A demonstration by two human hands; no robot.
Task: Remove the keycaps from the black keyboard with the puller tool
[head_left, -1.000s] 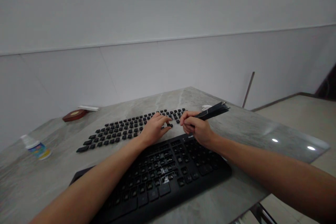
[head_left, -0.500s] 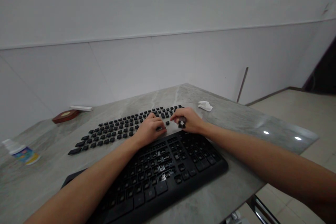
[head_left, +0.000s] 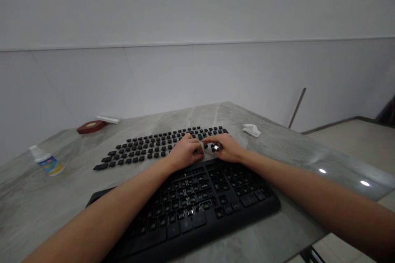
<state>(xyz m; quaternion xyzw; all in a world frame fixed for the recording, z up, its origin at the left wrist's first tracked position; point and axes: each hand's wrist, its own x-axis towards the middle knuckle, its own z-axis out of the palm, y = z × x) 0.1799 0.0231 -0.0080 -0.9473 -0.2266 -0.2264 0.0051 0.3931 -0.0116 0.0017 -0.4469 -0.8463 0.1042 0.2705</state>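
Observation:
Most of the black keyboard [head_left: 197, 230] on the tabletop shows bare sockets, though a few keys remain along its near edge. Behind it, black keycaps [head_left: 148, 148] lie in rows. My left hand [head_left: 185, 154] is curled over the keyboard's far edge, its thumb and fingers closed; whatever is between them is hidden. Just to its right, my right hand [head_left: 228, 148] stretches its index finger toward a loose keycap [head_left: 205, 146]. Against the right hand's fingers shows a dark square piece [head_left: 216, 147] with a pale mark; whether it is worn or held I cannot tell.
A white spray bottle [head_left: 46, 161] with a colourful label stands at the left. Farther back are a reddish-brown wooden object [head_left: 91, 126] and a white strip [head_left: 107, 119]. Crumpled white tissue [head_left: 252, 130] lies right of the keycaps. The grey table [head_left: 308, 213] ends at the right.
The view has turned a little left, so everything sits farther right. My right index finger now reaches closer to my left hand, over the loose keycap. The keyboard stays put on the table.

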